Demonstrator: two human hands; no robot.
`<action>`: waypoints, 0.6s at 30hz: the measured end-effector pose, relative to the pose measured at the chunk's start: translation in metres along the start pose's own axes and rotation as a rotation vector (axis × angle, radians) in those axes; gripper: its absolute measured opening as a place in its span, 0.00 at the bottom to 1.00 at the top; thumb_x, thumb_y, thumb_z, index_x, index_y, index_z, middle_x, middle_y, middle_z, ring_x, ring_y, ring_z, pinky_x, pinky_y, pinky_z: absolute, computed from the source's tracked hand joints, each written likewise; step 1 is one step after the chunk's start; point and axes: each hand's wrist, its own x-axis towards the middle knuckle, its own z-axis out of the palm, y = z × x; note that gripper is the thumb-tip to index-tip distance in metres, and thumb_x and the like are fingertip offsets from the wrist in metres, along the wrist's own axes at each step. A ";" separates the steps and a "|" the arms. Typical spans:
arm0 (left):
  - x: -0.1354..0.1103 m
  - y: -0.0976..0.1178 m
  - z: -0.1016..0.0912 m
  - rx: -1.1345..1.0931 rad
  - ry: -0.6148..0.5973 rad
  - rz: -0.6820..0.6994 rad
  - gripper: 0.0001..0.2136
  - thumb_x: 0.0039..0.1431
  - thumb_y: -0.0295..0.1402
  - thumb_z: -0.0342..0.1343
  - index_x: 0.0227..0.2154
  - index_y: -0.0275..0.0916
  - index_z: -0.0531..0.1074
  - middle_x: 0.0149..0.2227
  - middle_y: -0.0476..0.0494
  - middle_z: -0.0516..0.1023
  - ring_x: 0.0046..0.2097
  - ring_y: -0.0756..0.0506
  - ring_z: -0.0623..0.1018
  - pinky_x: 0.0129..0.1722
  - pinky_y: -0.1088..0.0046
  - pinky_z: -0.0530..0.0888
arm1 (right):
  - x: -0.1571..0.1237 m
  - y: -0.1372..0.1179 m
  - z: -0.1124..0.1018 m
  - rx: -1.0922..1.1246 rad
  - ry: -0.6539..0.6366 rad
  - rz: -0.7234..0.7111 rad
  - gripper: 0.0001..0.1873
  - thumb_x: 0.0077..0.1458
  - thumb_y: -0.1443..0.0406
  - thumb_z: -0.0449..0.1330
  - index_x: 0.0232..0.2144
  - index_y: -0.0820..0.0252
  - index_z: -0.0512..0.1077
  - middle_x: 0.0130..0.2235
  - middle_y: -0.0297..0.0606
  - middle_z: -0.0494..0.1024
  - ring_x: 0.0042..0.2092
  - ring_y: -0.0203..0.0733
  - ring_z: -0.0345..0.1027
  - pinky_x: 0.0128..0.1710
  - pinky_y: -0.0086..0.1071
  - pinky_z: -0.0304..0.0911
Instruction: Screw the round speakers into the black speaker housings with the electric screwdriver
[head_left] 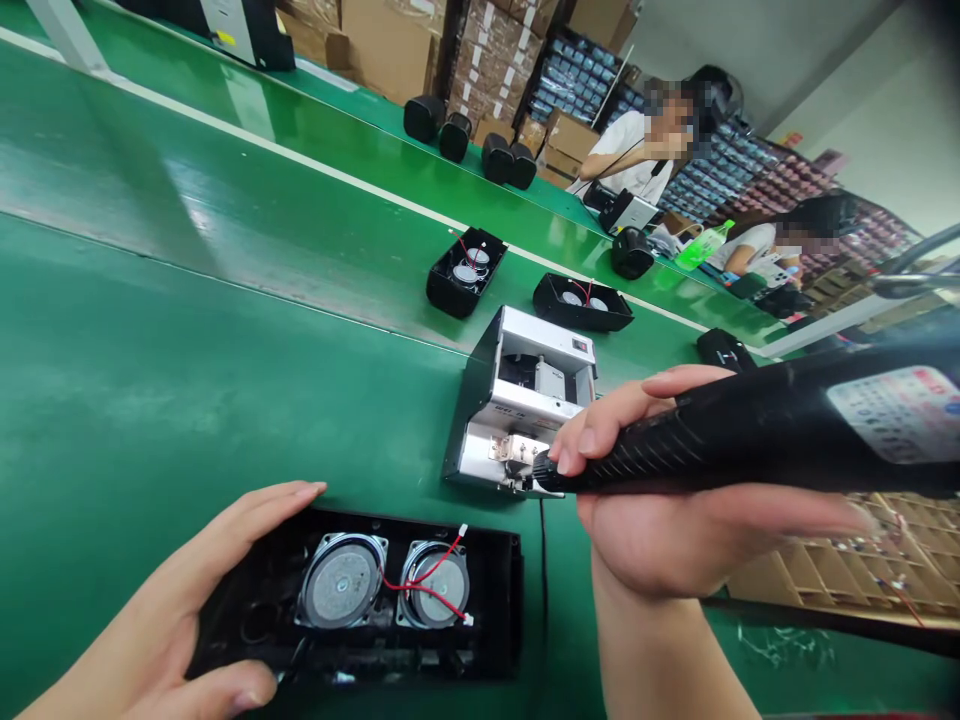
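Note:
My left hand (169,610) grips the left end of a black speaker housing (495,610), fingers along its far edge and thumb at its near side. Inside the housing sit two round speaker drivers, one on the left (343,583) and one on the right (439,595). Red wires (420,580) with white plugs lie across them. In my right hand (660,540) is a black electric screwdriver (750,430), held sideways with its nose pointing left. That nose is at the front of a silver and black screw feeder (517,405); its bit tip cannot be made out.
Two more housings with drivers, one upright (465,275) and one lying long (585,305), stand beyond the feeder. A cardboard tray with compartments (825,580) is at the right. Two people sit across the green bench (187,350), near a green bottle (701,247).

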 end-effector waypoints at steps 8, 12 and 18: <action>0.001 0.003 0.002 -0.023 0.003 -0.017 0.45 0.61 0.75 0.57 0.77 0.64 0.62 0.81 0.50 0.66 0.78 0.25 0.69 0.82 0.51 0.64 | 0.000 0.005 0.001 -0.018 -0.026 -0.008 0.41 0.57 0.25 0.65 0.49 0.52 0.77 0.22 0.24 0.77 0.18 0.41 0.66 0.17 0.35 0.60; 0.000 0.005 0.002 -0.015 0.021 -0.030 0.48 0.57 0.78 0.58 0.77 0.65 0.63 0.80 0.49 0.68 0.77 0.24 0.70 0.81 0.53 0.66 | -0.003 0.005 -0.006 0.034 -0.079 0.051 0.40 0.63 0.28 0.60 0.54 0.54 0.77 0.24 0.25 0.76 0.18 0.39 0.66 0.16 0.32 0.62; 0.003 0.002 -0.012 0.053 -0.106 0.011 0.57 0.52 0.82 0.58 0.81 0.63 0.58 0.81 0.41 0.65 0.77 0.23 0.72 0.76 0.43 0.73 | -0.014 -0.035 -0.009 0.075 -0.088 0.130 0.24 0.65 0.39 0.71 0.48 0.47 0.84 0.21 0.29 0.79 0.19 0.43 0.70 0.21 0.38 0.72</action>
